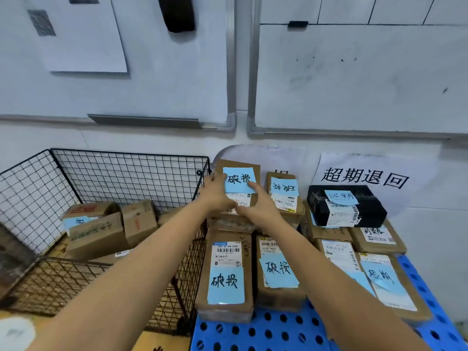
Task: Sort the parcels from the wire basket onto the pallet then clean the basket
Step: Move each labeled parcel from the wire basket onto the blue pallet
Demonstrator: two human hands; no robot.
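A blue-labelled parcel point(239, 179) is gripped by the left hand point(215, 192) and right hand point(258, 206) just right of the wire basket point(126, 171), in which cardboard boxes point(101, 231) lie.

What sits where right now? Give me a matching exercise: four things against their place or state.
Things:
1. rear-left parcel
2. black parcel
3. basket
4. pallet

Place or state:
A. blue, under the stacks
B. left of the pallet, boxes still inside
C. held by the left hand and right hand
D. on top of the right rear stack, below the wall sign

Pairs: 1-C, 2-D, 3-B, 4-A
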